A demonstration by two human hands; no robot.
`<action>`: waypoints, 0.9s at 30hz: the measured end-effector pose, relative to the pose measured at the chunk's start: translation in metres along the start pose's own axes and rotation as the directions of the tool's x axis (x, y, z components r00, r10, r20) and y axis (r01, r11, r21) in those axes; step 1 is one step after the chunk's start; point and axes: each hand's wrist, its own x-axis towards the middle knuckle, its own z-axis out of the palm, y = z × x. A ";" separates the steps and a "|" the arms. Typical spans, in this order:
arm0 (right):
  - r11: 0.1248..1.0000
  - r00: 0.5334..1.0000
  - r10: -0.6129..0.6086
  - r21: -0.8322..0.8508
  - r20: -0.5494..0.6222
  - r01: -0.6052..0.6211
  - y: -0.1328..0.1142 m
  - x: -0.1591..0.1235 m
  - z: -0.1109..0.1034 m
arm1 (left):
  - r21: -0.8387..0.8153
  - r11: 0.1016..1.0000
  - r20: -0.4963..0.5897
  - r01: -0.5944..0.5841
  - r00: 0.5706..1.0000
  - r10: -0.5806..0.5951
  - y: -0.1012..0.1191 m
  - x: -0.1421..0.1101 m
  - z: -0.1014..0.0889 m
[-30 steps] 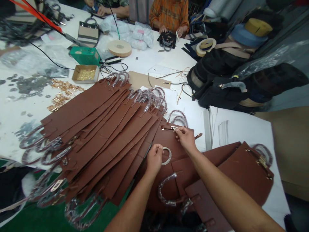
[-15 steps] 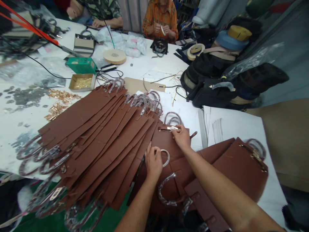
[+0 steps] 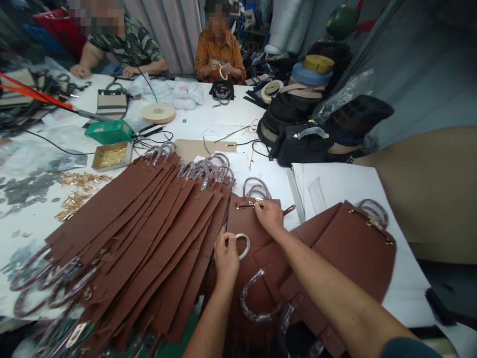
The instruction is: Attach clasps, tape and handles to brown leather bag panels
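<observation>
My left hand (image 3: pixel 226 253) is closed on a narrow roll of white tape (image 3: pixel 248 245), which sticks out on its right side above brown leather. Further up, my right hand (image 3: pixel 270 216) has its fingers pinched together at the strap with shiny metal fittings (image 3: pixel 244 205) near the top of a brown handbag (image 3: pixel 242 223). Whatever is between those fingertips is too small to make out. Two rounded handles (image 3: pixel 256 183) in clear wrap stand at this bag's top edge. The bag lies flat, with other brown bag parts under and beside it.
A fanned stack of brown bags (image 3: pixel 149 223) fills the left. Another brown bag (image 3: pixel 357 248) lies at right. Beyond are a box of gold fittings (image 3: pixel 112 156), a green box (image 3: pixel 110 132), a black bag (image 3: pixel 303 144) and stacked rolls. Two people sit across the table.
The camera view has tilted up and shifted right. My right fingertips have slid slightly left along the strap's metal fittings. My left hand keeps the tape roll in about the same place.
</observation>
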 end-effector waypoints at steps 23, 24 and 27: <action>0.913 0.945 0.320 -0.290 0.067 -0.288 0.094 0.017 -0.098 | -0.284 0.955 0.404 0.087 0.914 0.037 0.048 0.004 0.049; 0.930 0.952 0.302 -0.233 0.050 -0.283 0.091 0.013 -0.102 | -0.303 0.947 0.419 0.107 0.907 0.031 0.048 -0.001 0.043; 0.978 0.985 0.169 0.113 0.042 -0.173 0.072 -0.014 -0.108 | -0.339 0.931 0.447 0.136 0.894 0.032 0.049 -0.013 0.032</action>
